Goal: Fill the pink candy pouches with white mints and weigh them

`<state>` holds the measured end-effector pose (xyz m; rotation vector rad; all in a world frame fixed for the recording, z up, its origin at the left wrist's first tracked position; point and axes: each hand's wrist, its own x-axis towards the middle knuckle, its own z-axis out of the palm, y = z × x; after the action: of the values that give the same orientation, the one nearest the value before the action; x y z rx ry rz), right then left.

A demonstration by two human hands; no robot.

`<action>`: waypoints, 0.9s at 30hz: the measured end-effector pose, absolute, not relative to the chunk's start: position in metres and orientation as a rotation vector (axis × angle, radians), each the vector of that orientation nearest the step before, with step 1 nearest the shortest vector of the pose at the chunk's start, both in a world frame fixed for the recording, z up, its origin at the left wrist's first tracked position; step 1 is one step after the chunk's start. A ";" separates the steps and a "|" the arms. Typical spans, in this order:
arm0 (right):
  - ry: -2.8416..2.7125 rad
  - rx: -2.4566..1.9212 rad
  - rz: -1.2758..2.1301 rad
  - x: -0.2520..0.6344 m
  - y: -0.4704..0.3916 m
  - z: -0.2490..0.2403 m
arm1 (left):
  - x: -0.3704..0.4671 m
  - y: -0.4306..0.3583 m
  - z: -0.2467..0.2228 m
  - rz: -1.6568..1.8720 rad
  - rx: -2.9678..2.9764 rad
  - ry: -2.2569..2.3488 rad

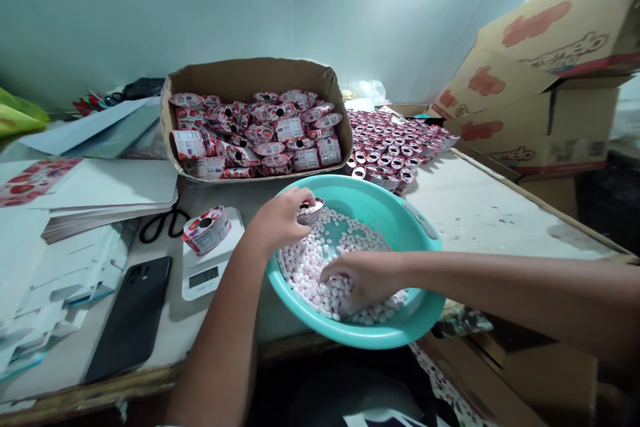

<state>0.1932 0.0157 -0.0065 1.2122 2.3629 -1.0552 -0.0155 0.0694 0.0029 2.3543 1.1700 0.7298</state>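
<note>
A turquoise plastic basin (400,213) holds a layer of small pale pink candies (310,273). Over its left rim, my left hand (284,219) grips a small oval printed candy box (311,212) with pale candies showing at its top. My right hand (367,280) is down among the candies inside the basin, its fingers curled around some of them and partly buried. Left of the basin, another oval box (206,230), red and white with a dark hole on top, sits on a white digital scale (200,287); I cannot read the display for certain.
Behind the basin stands a cardboard carton (255,70) full of similar boxes. Many open-topped boxes (395,147) cluster to its right. A black phone (131,317), black scissors (163,223) and stacked printed sheets (115,187) lie at left. Large cartons (540,107) rise at right.
</note>
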 end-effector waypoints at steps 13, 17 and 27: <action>2.634 1.466 -0.708 0.182 0.068 0.063 | -0.015 0.070 0.001 0.680 2.329 1.184; 2.710 1.526 -0.477 0.168 0.087 0.076 | -0.016 0.068 0.006 0.694 2.323 1.132; 2.939 1.681 -0.435 0.195 0.069 0.062 | -0.014 0.071 0.003 0.719 2.259 1.169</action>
<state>0.1946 0.0693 0.0618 1.6805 2.9389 -0.4347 -0.0141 0.0710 0.0030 2.2586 1.1693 0.7188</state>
